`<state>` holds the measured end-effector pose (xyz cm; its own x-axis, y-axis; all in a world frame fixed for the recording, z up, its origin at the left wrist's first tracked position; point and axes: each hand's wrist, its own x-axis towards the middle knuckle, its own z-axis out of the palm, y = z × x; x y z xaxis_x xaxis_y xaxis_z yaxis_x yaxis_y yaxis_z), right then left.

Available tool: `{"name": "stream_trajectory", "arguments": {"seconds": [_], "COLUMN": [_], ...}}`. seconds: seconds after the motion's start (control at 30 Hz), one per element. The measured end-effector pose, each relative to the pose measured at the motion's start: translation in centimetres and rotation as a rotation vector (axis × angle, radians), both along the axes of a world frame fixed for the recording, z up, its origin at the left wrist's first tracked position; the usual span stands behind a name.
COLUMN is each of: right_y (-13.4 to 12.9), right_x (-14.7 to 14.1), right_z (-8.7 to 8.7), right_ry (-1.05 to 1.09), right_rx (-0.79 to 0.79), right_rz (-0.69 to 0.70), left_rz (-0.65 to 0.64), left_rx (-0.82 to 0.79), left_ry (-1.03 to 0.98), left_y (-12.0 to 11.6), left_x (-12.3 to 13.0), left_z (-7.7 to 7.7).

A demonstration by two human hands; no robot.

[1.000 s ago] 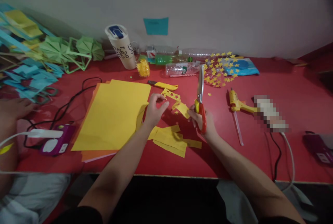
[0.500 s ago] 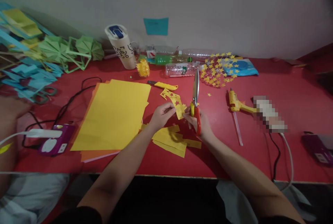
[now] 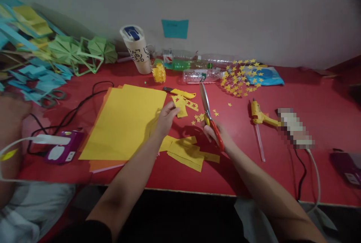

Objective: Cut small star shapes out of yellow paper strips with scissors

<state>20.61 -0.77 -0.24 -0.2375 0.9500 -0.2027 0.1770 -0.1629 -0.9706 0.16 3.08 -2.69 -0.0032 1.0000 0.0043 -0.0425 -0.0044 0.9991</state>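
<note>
My left hand [image 3: 167, 118] pinches a small piece of yellow paper [image 3: 182, 110] between thumb and fingers. Right behind that piece lies a yellow strip with star-shaped holes [image 3: 191, 104]. My right hand [image 3: 216, 133] is closed around a pair of scissors [image 3: 211, 119] with red and yellow handles, blades pointing away from me. Between my hands, several small yellow paper stars [image 3: 200, 117] lie on the red table. Nearer to me, overlapping yellow paper strips [image 3: 184, 152] are spread out. A stack of yellow sheets [image 3: 124, 122] lies left of my left hand.
A yellow box cutter [image 3: 180, 92], clear plastic bottles [image 3: 201, 76] and a tumbler [image 3: 138, 53] stand or lie toward the wall. To the right are a star-covered clear ball [image 3: 239, 79] and a glue gun [image 3: 261, 116]. Another person's arm [image 3: 12, 122] rests at the left edge.
My left hand has moved left and away from my right hand with the yellow paper piece. The scissors have tilted leftward. Loose stars between the hands are now uncovered.
</note>
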Motion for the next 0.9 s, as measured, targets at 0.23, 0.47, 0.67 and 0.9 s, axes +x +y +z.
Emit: {"name": "stream_trajectory", "arguments": {"seconds": [0.23,0.47,0.67,0.9], "right_y": [0.06,-0.25,-0.35,-0.58], "right_x": [0.43,0.25,0.3,0.12], "right_z": [0.31,0.44,0.34,0.16], "right_ry": [-0.188,-0.183,-0.174,-0.137], "right_rx": [-0.032,-0.052,-0.086,-0.172], "right_rz": [0.289,0.35,0.392,0.385], "left_rz": [0.087,0.174,0.153,0.146], "left_rx": [0.082,0.135,0.174,0.207], "left_ry": [-0.109,-0.05,-0.039,-0.124], "left_y": [0.14,0.25,0.36,0.54], "left_x": [-0.59,-0.9,-1.09,-1.16], "left_z": [0.27,0.51,0.42,0.16]}}
